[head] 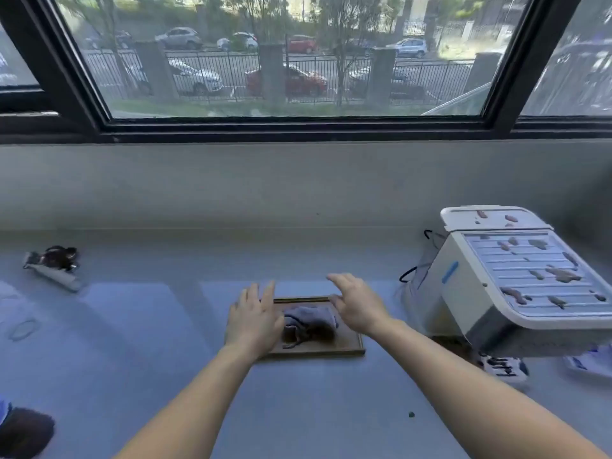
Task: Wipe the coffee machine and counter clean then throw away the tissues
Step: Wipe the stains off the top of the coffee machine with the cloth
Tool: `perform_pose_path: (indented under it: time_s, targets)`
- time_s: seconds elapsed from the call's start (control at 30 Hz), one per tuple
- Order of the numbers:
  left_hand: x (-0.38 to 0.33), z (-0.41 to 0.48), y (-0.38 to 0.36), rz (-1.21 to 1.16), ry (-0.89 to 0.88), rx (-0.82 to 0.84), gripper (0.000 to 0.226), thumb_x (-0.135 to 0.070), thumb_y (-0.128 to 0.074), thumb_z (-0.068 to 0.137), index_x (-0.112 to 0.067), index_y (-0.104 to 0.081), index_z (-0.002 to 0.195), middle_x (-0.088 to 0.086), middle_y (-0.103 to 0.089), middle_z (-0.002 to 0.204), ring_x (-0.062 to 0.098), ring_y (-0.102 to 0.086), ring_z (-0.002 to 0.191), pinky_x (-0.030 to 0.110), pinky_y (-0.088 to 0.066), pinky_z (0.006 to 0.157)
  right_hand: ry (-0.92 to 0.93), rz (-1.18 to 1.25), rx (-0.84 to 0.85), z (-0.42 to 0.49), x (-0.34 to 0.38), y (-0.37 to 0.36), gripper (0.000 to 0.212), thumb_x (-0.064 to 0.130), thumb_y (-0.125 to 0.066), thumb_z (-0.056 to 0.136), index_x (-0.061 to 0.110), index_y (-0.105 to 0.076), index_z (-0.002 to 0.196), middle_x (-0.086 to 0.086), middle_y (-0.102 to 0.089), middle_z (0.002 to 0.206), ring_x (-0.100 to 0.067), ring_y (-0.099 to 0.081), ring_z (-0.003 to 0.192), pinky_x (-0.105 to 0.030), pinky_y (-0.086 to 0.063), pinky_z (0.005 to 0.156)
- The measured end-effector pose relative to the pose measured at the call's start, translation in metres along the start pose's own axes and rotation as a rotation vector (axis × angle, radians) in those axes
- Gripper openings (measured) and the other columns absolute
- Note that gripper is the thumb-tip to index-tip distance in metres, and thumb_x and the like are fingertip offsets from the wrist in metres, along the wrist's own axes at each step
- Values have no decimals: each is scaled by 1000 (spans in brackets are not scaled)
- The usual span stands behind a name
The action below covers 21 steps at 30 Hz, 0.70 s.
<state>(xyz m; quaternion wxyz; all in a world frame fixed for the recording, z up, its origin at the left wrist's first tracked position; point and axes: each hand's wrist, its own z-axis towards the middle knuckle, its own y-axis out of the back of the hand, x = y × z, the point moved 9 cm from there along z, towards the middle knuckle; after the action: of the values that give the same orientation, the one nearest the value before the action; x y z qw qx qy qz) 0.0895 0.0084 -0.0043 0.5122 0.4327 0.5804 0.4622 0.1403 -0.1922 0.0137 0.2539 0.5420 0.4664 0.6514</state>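
1 tissue [309, 321] lies on a tray [331, 347] between left hand [255, 321] and right hand [356, 306].

The surface [132, 326] looks smooth, faintly glossy; the tray [318, 351] wooden; the cloth [309, 316] soft, crumpled; the coffee machine [470, 293] white plastic, brown-smeared.

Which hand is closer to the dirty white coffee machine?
Right. The right hand is over the right end of the tray, the side toward the coffee machine. The left hand is at the tray's left end, farther from it.
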Motion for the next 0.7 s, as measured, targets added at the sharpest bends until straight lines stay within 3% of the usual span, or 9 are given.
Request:
perform_pose_path:
  time_s: [0.1, 0.27, 0.4, 0.53, 0.7]
  targets:
    - [-4, 5, -17, -17, 4, 30, 70, -38, -47, 91, -22, -20, 153, 13, -30, 153, 32, -30, 139, 44, -31, 112, 1, -12, 87, 7, 0, -28, 50, 27, -53, 96, 25, -42, 145, -2, -47, 146, -28, -43, 132, -40, -40, 105]
    - [-12, 11, -50, -80, -7, 130, 68, -38, -49, 91, -27, -21, 152, 6, -35, 149, 28, -40, 130, 41, -45, 99, 75, -96, 246, 13, 3, -70, 58, 28, -56, 93, 25, -36, 147, -1, -40, 152, -30, -38, 135, -42, -37, 107]
    - [-18, 16, -75, -86, -43, 214, 72, -39, -54, 90, -26, -22, 153, 4, -36, 151, 29, -41, 131, 41, -43, 101, 116, -96, 320, 13, 3, -95, 62, 29, -62, 89, 24, -37, 146, -2, -39, 153, -32, -39, 133, -41, -37, 107]
    - [-29, 21, -82, -73, -80, 210, 68, -32, -59, 88, -29, -30, 149, 1, -43, 147, 29, -46, 124, 43, -46, 96, 142, -113, 311, 16, 1, -102, 62, 21, -62, 88, 21, -37, 144, -4, -44, 148, -34, -43, 128, -44, -40, 104]
    - [-31, 25, -86, -93, -76, 198, 63, -18, -59, 86, -28, -38, 145, 1, -49, 141, 27, -46, 122, 38, -39, 103, 124, -133, 261, 19, -4, -105, 46, 14, -56, 90, 16, -47, 135, -11, -51, 131, -35, -47, 115, -41, -40, 97]
